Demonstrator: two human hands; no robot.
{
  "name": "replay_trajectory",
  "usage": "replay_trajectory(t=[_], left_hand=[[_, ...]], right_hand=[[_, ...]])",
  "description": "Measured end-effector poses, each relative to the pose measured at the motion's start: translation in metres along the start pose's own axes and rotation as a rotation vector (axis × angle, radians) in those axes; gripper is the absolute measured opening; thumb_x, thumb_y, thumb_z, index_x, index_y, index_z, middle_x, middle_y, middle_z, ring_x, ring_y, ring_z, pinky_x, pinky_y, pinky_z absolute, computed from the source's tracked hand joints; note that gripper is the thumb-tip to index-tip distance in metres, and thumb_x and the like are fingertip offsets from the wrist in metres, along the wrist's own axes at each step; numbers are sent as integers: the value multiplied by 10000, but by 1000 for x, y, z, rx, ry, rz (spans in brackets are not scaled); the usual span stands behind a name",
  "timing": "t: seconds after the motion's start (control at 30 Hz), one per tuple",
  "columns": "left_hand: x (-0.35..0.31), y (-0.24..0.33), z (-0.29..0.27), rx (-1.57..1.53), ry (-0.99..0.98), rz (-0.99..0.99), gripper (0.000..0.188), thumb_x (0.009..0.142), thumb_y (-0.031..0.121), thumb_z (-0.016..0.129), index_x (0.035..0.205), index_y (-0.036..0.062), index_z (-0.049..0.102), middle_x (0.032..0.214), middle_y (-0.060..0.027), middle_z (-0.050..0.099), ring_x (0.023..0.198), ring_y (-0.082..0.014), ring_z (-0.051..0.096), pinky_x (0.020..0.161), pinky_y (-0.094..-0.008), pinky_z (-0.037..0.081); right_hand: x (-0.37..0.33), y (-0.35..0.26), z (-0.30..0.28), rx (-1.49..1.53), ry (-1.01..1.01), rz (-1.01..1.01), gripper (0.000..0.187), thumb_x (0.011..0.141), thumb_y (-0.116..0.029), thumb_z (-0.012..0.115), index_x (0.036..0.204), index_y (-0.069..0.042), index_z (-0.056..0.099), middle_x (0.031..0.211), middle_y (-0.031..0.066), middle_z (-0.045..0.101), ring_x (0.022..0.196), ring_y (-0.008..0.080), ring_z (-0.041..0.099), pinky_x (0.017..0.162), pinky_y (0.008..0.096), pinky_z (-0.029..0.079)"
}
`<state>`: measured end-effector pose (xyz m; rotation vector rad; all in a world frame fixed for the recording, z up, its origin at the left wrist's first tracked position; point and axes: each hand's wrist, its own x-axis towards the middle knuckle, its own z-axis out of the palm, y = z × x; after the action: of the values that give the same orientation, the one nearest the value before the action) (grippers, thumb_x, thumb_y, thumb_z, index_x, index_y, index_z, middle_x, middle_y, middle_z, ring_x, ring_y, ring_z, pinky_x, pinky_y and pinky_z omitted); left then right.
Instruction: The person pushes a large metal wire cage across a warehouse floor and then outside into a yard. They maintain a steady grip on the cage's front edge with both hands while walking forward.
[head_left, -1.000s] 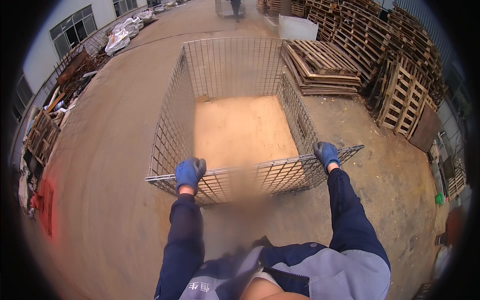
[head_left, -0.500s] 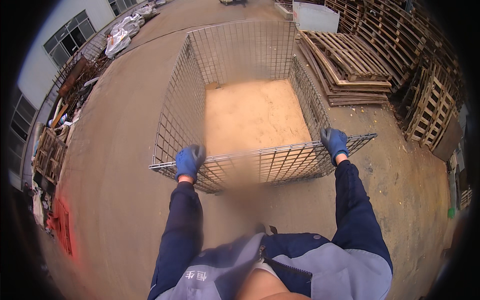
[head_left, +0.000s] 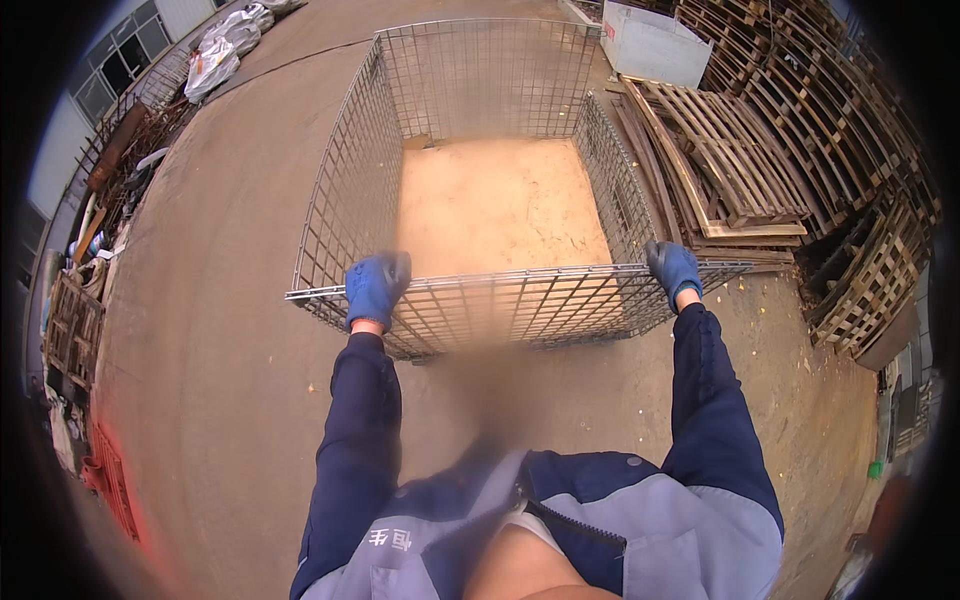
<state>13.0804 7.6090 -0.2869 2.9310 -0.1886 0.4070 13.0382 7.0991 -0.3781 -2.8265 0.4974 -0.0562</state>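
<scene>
Both hands are gripping the near top rail of a big wire mesh cage [head_left: 470, 200] that's sitting out on a concrete yard floor [head_left: 210, 330]. The left hand [head_left: 376, 288], in a blue glove, is clamping down near the cage's near-left corner, fingers curling fully over the rail and wrapping it tight. The right hand [head_left: 673, 268], same kind of blue glove, is doing the same at the near-right corner, fingers closing around the top wire there. The near wall of the cage is a mesh panel that's tilting out toward the person, with its top edge sticking past the side walls at both ends.

Inside, a tan wooden board [head_left: 497, 205] is lying flat as the cage's bottom, filling it edge to edge between the side walls. The far wall and both side walls are standing upright.

Just beside the cage's right wall, a stack of wooden pallets [head_left: 735, 160] is lying on the ground, with more pallets piling up behind it. A grey bin [head_left: 655, 45] is sitting past the far-right corner. Well off to the left, scrap wood and white bags [head_left: 215, 50] are lining the yard's edge by a building.
</scene>
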Motion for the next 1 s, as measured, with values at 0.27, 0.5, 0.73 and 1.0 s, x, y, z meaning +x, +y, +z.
replay_trajectory(t=[0.27,0.5,0.73,1.0], left_hand=[[218,-1,75,-33,12,-14,422,898,376,519,722,25,672,758,-242,647,771,-445,640,690,-513,489],[405,-29,128,-4,38,40,435,909,395,529,724,26,665,749,-231,655,772,-441,643,702,-514,493],[604,-47,189,14,-127,-65,425,900,386,511,796,26,710,817,-255,666,811,-448,655,737,-511,504],[835,-42,273,-38,19,65,433,902,404,527,728,40,684,760,-227,658,749,-426,652,687,-504,497]], right_hand=[[226,-51,23,33,71,13,543,960,-442,415,885,-13,739,921,259,685,931,432,665,841,505,511],[412,-105,53,17,200,-14,537,971,-404,389,841,-30,751,859,223,705,852,416,691,822,490,521],[596,-159,70,16,185,-38,467,984,-390,454,820,-76,759,810,200,705,773,390,694,719,496,540],[815,-193,71,102,126,-25,522,980,-415,398,865,-45,749,876,248,691,880,426,675,845,486,503]])
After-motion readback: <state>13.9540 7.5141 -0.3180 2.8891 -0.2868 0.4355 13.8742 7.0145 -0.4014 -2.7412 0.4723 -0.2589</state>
